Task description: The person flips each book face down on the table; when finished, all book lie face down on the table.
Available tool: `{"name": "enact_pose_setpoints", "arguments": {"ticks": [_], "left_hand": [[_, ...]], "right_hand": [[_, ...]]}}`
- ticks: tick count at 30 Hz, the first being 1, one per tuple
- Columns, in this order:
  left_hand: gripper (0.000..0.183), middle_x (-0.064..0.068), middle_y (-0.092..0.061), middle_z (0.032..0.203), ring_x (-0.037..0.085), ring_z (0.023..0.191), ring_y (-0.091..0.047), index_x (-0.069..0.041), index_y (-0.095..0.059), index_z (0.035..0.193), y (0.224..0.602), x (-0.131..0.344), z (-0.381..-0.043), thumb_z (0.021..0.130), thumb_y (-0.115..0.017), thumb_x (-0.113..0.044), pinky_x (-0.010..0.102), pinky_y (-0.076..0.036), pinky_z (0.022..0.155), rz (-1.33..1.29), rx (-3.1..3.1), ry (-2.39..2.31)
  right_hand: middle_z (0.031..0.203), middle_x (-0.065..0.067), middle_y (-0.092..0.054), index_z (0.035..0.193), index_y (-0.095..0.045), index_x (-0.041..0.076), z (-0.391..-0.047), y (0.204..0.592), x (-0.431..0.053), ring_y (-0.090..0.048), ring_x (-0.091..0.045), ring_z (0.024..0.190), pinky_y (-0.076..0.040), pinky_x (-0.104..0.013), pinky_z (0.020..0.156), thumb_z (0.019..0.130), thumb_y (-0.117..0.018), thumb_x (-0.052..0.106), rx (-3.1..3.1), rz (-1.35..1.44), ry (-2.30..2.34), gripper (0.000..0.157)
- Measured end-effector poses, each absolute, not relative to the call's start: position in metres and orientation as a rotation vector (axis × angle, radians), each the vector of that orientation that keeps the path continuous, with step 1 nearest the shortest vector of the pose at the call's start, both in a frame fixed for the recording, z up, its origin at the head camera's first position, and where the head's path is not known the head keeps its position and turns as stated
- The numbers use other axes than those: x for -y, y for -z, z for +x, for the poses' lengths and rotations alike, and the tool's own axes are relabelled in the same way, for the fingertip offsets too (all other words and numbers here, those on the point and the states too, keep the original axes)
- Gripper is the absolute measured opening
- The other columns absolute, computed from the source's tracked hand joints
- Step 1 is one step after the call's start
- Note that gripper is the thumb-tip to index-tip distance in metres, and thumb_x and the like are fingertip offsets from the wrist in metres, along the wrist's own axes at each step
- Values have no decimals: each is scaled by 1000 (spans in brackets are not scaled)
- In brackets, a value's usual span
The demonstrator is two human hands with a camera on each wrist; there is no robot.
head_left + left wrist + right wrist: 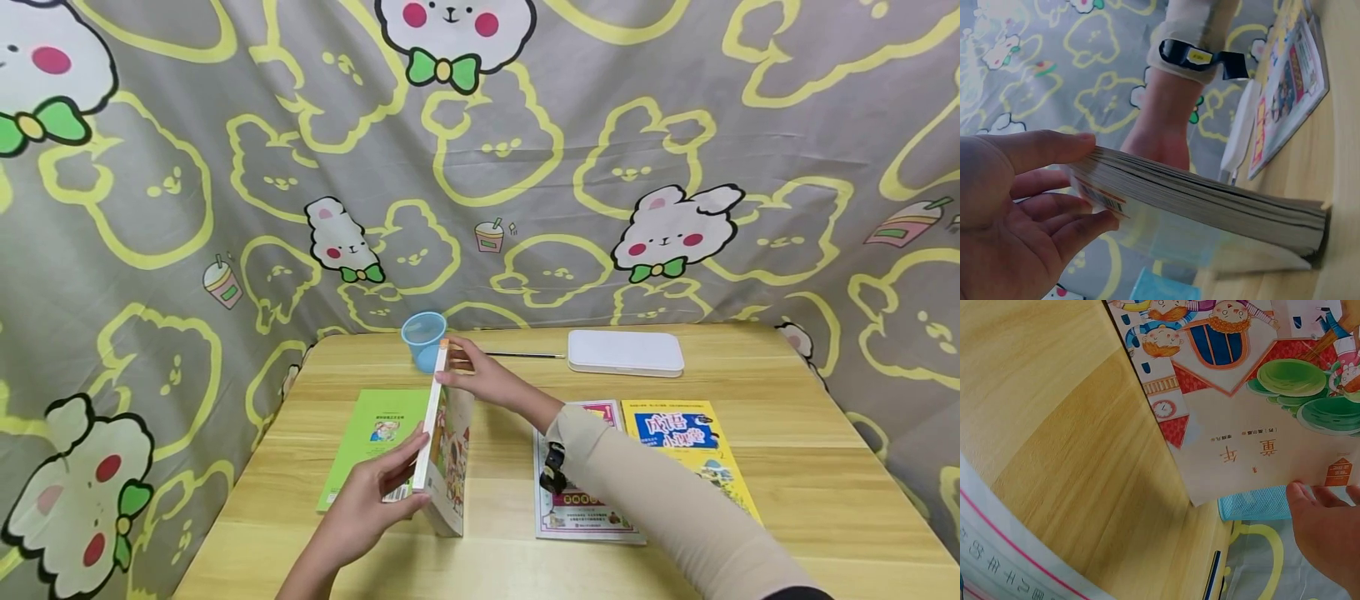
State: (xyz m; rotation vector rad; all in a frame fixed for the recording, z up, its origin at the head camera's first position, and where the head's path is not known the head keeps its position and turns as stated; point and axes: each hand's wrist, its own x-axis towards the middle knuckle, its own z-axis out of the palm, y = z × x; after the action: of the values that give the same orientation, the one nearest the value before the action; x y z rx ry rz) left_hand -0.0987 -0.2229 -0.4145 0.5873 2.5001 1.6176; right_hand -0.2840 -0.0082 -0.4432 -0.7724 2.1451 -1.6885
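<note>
A thick paperback book (452, 454) stands on edge on the table, its spine upward and illustrated cover to the right. My left hand (375, 496) grips its near end, thumb on one side and fingers against the back cover with the barcode. At the far end, my right hand (483, 375) holds the upper corner by the orange mark on the spine. In the right wrist view, the front cover (1229, 425) shows drawn children and green bushes. Just left of the book lies a green book (367, 433), partly hidden by it and by my left hand.
Behind the book stands a blue mesh cup (423, 329), with a dark pen (525, 356) and a white case (626, 352) to its right. A pink-and-white book (592, 521) and a yellow book (720, 467) lie under my right forearm. Patterned cloth (525, 167) hangs behind.
</note>
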Motion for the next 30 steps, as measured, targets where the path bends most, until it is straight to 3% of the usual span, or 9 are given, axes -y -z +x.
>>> {"name": "enact_pose_setpoints", "arguments": {"ticks": [7, 12, 17, 25, 30], "left_hand": [[71, 16, -33, 164, 30, 142, -43, -1, -47, 152, 410, 223, -97, 89, -79, -6, 37, -47, 108, 603, -2510, -1588], [71, 14, -36, 163, 28, 143, -42, -1, -50, 151, 413, 218, -96, 87, -81, -4, 41, -46, 109, 590, -2520, -1600], [76, 13, -39, 161, 28, 140, -47, -1, -48, 152, 419, 207, -95, 85, -83, -7, 38, -46, 110, 547, -2506, -1666], [86, 5, -41, 162, 31, 145, -44, -18, -44, 157, 429, 198, -100, 82, -86, -9, 39, -43, 114, 476, -2414, -1795], [87, 3, -38, 164, 32, 145, -44, -20, -44, 157, 438, 194, -104, 82, -87, -13, 38, -46, 113, 479, -2384, -1816]], "right_hand": [[164, -18, -32, 166, -14, 20, -286, 448, 12, -36, -34, 151, -42, -49, 118, 103, -66, 26, -1991, -780, 1785, 82], [165, -18, -31, 166, -16, 23, -284, 447, 7, -39, -33, 149, -43, -48, 117, 102, -66, 22, -1952, -774, 1812, 81], [165, -16, -32, 166, -19, 23, -281, 445, -1, -39, -33, 149, -42, -48, 117, 101, -67, 21, -1978, -775, 1805, 80], [164, -12, -33, 164, -25, 25, -282, 445, -14, -39, -33, 149, -41, -49, 118, 99, -71, 25, -2101, -754, 1745, 79], [160, -17, -38, 163, -26, 23, -279, 443, -21, -40, -38, 147, -42, -50, 117, 98, -72, 25, -2158, -752, 1711, 79]]}}
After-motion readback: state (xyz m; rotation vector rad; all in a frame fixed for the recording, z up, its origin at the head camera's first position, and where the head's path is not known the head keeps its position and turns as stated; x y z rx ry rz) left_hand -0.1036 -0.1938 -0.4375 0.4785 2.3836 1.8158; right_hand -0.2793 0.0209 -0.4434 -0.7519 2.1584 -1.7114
